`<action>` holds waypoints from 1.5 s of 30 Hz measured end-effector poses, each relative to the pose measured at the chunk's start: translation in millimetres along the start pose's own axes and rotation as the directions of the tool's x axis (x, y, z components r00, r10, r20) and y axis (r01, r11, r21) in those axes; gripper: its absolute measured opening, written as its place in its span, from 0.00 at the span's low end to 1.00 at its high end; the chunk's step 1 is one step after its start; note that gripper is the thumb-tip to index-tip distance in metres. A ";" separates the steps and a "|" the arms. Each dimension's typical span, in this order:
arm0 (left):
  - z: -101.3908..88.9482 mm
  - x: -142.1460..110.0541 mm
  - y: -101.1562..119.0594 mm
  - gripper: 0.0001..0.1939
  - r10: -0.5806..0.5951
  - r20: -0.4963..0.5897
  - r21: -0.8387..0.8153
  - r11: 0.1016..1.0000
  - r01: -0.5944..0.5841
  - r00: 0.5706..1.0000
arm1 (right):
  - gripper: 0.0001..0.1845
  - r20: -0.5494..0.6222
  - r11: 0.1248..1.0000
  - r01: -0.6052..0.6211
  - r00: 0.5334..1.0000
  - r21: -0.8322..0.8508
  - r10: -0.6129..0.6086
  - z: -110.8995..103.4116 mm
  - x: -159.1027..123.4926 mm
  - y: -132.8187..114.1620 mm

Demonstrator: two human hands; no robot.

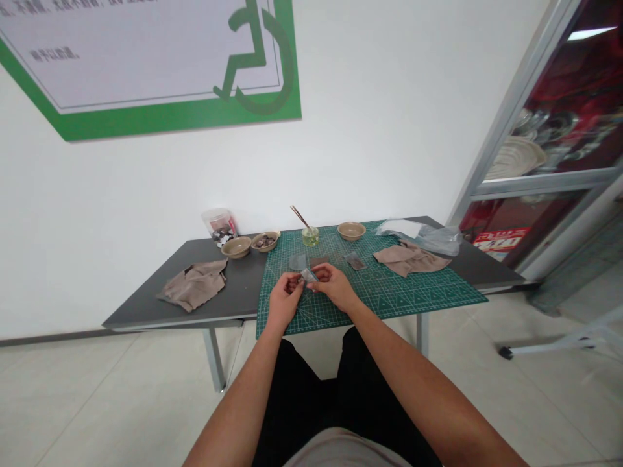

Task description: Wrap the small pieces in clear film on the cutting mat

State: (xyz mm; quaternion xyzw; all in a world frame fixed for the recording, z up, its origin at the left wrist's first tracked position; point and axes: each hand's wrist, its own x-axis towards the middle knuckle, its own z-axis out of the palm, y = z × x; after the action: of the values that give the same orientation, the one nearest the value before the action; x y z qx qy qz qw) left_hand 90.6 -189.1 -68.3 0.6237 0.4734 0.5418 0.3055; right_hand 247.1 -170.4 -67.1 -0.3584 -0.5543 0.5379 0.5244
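Just above the green cutting mat (pixel 389 285), my two hands meet near its front left part. My right hand (pixel 335 287) pinches a small clear plastic bag (pixel 308 275) between thumb and fingers. At the bag's left end my left hand (pixel 285 297) is closed, thumb against curled fingers; what it grips is too small to make out. Just beyond them lie a flat clear bag (pixel 297 262) and a brown piece (pixel 320 261), partly hidden by my right hand. Another small clear bag with dark contents (pixel 355 261) rests to the right.
Along the back stand a plastic tub (pixel 220 225), a tan bowl (pixel 236 248), a bowl of small dark pieces (pixel 265 242), a glass jar with thin sticks (pixel 310 237) and another bowl (pixel 351 231). Brown cloths (pixel 195 285) lie at both sides. Plastic bags (pixel 438 239) lie back right.
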 end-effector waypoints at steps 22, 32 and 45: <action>-0.1 -0.4 1.3 0.10 -0.039 0.054 0.047 0.998 0.036 0.998 | 0.05 -0.068 0.769 0.271 0.924 -0.579 -0.377 2.3 -7.8 -6.6; -2.2 -1.8 10.9 0.06 0.005 0.087 0.177 0.984 -0.021 0.996 | 0.17 0.057 0.721 0.272 0.950 -0.637 -0.307 10.7 -16.1 -2.2; -0.7 -4.1 11.9 0.08 -0.015 -0.029 0.307 0.951 0.023 0.999 | 0.24 0.269 0.517 0.454 0.879 -0.725 -0.394 11.9 -17.5 0.3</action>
State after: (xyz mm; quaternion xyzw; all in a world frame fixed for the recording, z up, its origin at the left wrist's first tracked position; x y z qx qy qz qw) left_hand 93.1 -197.3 -59.0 0.6519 0.5619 0.4666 0.2038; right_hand 238.9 -189.8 -69.3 -0.3816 -0.8175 0.1165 0.4152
